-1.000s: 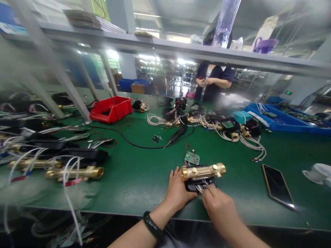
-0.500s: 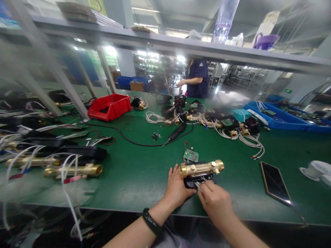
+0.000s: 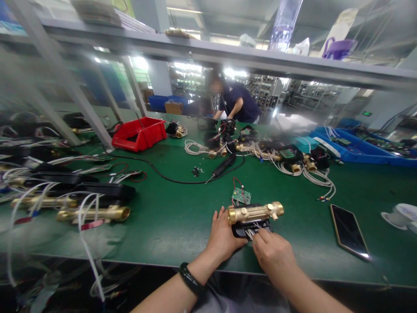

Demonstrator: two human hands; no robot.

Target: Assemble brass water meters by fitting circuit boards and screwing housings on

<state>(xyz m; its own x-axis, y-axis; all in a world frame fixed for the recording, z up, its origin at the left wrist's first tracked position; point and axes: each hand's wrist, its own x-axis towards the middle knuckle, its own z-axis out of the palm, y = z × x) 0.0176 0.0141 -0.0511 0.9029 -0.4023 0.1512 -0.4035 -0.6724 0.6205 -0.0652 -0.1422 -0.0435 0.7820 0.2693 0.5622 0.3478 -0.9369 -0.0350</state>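
A brass pipe fitting (image 3: pixel 256 213) lies across a black plastic housing (image 3: pixel 240 230) near the bench's front edge. My left hand (image 3: pixel 223 234) is wrapped round the left end of this assembly, with the thumb at the housing's lower edge. Close by on the right, my right hand (image 3: pixel 273 250) has its fingers pinched at the white wires (image 3: pixel 250 233) coming out of the housing; the fingertips are partly hidden. Just behind the fitting rests a green circuit board (image 3: pixel 241 195) with red wires, joined to the assembly.
A soldering iron (image 3: pixel 223 167) with a black cable lies ahead. More brass fittings (image 3: pixel 97 214) with wires stand left. There are a red bin (image 3: pixel 140 134), blue trays (image 3: pixel 361 150), a phone (image 3: pixel 350 230) and a white spool (image 3: pixel 402 215). A co-worker (image 3: pixel 239 100) bends over the far side.
My right hand has shifted very slightly right along the housing. The left hand holds its place. Across the bench, the co-worker has gone from standing upright to leaning forward.
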